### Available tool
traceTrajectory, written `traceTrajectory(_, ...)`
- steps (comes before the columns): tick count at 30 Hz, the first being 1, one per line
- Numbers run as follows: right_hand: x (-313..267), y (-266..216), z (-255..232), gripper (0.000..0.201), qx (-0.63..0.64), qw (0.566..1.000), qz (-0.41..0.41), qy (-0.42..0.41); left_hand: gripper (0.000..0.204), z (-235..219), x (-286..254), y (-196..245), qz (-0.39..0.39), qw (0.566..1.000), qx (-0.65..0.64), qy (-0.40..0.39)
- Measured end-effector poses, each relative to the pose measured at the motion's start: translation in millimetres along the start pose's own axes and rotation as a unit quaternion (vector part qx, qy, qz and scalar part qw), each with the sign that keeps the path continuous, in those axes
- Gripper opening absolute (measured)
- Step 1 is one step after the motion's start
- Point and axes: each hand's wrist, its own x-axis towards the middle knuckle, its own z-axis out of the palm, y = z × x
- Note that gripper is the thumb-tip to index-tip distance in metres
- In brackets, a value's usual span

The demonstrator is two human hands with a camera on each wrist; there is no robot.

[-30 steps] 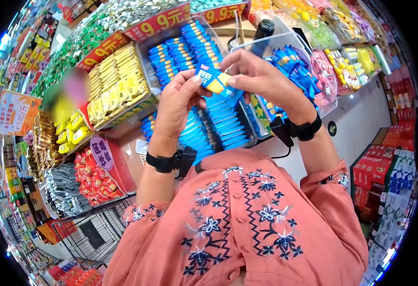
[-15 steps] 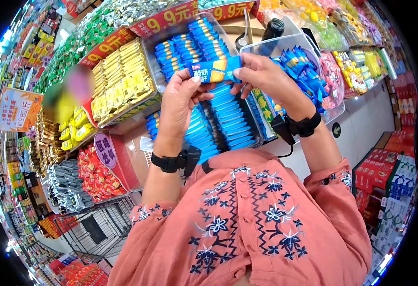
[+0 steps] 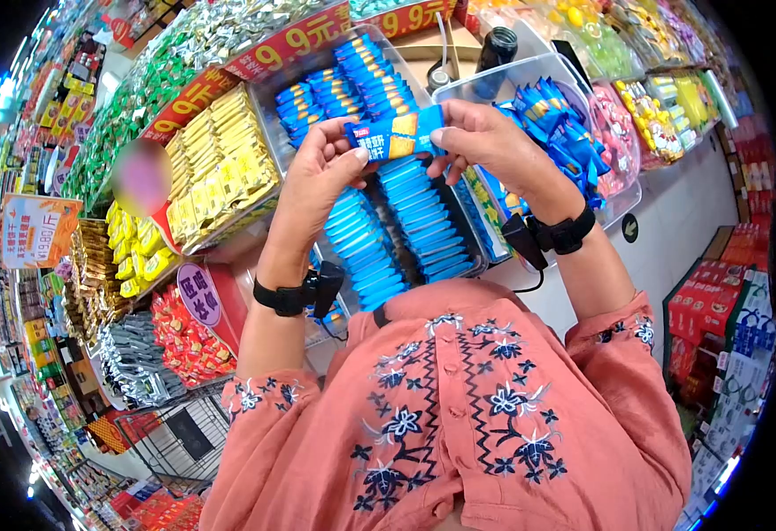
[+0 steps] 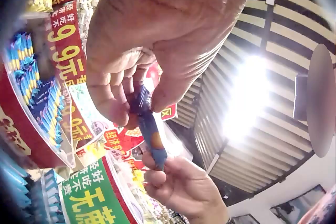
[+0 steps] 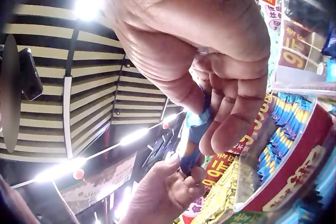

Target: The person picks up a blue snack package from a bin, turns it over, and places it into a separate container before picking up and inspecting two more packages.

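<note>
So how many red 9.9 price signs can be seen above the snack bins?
3, in the head view: one above the yellow packets, one above the blue packets, one further right, cut off by the frame edge. Others may be hidden.

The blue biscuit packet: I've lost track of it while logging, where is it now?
In the head view the blue biscuit packet is held up centre, left hand and right hand pinching its ends, above the blue-packet tray.

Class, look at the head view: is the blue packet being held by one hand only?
No: the left hand pinches one end of the blue packet and the right hand pinches the other end.
</note>
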Motion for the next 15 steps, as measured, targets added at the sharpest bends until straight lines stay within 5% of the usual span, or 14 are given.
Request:
traceTrajectory(5, 4.3, 4.1, -6.2, 0.023, 0.006, 1.0, 0.006, 0.009, 0.047, 0.0, 13.6, 5.0, 0.03, 0.999, 0.036, -0.011)
traceTrajectory(11, 12.7, -2.1, -5.1, 0.025, -0.012, 1.0, 0.009, 0.003, 0.039, -10.8, 42.1, 30.0, 0.084, 0.937, 0.31, -0.135)
traceTrajectory(15, 19.5, -0.4, -8.2, 0.031, -0.013, 1.0, 0.004, 0.012, 0.034, -15.0, 66.0, 47.1, -0.03, 0.922, 0.314, -0.223)
